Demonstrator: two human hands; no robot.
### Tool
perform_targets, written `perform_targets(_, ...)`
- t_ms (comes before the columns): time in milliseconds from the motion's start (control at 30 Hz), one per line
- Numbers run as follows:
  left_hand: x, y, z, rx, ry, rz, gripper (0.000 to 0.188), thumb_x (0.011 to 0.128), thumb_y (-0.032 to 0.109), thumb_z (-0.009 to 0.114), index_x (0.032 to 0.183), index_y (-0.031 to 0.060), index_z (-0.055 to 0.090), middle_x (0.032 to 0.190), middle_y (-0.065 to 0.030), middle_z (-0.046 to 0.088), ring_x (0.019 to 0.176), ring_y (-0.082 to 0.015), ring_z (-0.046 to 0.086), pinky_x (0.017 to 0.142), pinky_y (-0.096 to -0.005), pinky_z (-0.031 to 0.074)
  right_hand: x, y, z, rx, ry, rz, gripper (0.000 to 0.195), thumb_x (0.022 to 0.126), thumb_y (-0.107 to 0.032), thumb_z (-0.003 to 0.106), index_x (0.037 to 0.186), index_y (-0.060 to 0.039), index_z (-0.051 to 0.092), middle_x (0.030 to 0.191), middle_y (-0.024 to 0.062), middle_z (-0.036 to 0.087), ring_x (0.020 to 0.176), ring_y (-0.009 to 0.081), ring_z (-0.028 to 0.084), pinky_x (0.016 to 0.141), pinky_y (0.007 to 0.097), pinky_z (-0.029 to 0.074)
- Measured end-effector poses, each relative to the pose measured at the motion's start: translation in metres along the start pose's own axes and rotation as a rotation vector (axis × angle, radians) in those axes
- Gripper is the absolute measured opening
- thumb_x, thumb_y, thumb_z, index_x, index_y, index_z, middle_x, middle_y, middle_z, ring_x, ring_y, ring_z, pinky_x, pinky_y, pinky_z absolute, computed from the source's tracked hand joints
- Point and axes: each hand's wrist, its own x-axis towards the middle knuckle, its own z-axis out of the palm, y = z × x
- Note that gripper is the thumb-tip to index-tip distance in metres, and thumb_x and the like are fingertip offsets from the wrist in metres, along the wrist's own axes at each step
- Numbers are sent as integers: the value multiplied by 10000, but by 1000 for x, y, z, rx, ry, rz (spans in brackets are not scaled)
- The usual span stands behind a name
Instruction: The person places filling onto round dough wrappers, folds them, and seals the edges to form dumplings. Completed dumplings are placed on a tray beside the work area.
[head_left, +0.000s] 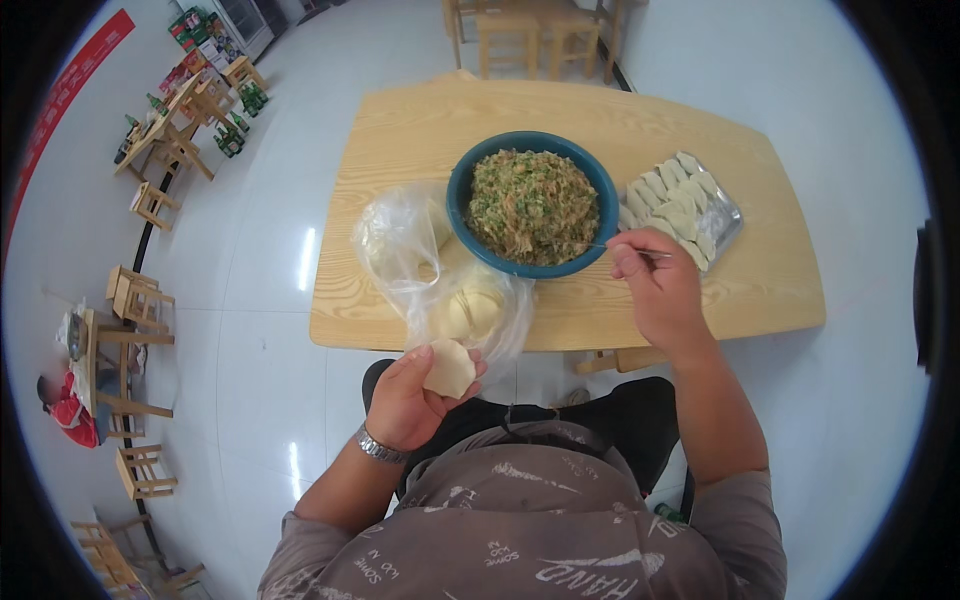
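A round, flat dough wrapper (450, 369) lies in my left hand (411, 390), held at its edge by the thumb in front of the table. My right hand (656, 281) grips a thin metal utensil (654, 253), whose far end is in the chopped green and brown filling (534, 202). That filling is heaped in a blue round bowl (457, 225). Between bowl and left hand, a stack of wrappers (469, 309) rests in an open clear plastic bag (516, 319). Right of the bowl, filled dumplings (679, 202) lie in rows on a metal tray (731, 219).
The wooden table (600, 112) has its near edge just before my lap. Another clear plastic bag (394, 225) sits left of the bowl. Wooden stools (508, 37) stand beyond the table. At far left, a person in red (73, 412) is beside another table.
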Motion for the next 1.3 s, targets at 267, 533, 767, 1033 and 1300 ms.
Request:
perform_targets(267, -5, -11, -17, -9, 47, -53, 358, 979, 33, 635, 1325, 52, 546, 1265, -141, 663, 1150, -268, 683, 897, -352, 613, 13, -11, 1, 76, -197, 22, 109, 1004, -70, 638, 1063, 19, 657, 973, 64, 668, 851, 134, 616, 794, 281, 513)
perform_targets(533, -6, -14, -20, 12, 95, -44, 392, 926, 5, 701, 1288, 73, 569, 1170, -120, 698, 1056, -229, 712, 771, -289, 627, 16, -25, -1, 65, -179, 5, 102, 995, -71, 638, 1038, 20, 656, 981, 75, 680, 911, 160, 618, 845, 306, 504)
perform_targets(767, -6, -16, -17, 51, 113, -36, 375, 924, 5, 709, 1271, 67, 579, 1151, -115, 701, 1042, -222, 717, 758, -278, 623, 24, -33, 5, -170, -301, 2, 126, 979, -92, 643, 1010, 26, 675, 1005, 137, 667, 951, 264, 628, 882, 346, 496)
perform_targets(1033, -7, -19, -21, 76, 113, -8, 339, 950, 8, 680, 1270, 46, 576, 1185, -123, 695, 1071, -233, 713, 813, -290, 619, 23, -39, -5, -57, -182, 0, 141, 996, -91, 643, 1043, 39, 670, 960, 117, 714, 890, 180, 657, 826, 314, 518)
perform_targets(1300, -7, -19, -18, 82, 142, -6, 262, 1012, 43, 562, 1273, 23, 564, 1200, -146, 683, 1128, -299, 694, 922, -380, 599, 24, -16, -8, -68, -132, 58, 180, 1011, -121, 645, 1077, 45, 665, 931, 96, 710, 869, 156, 651, 813, 300, 526)
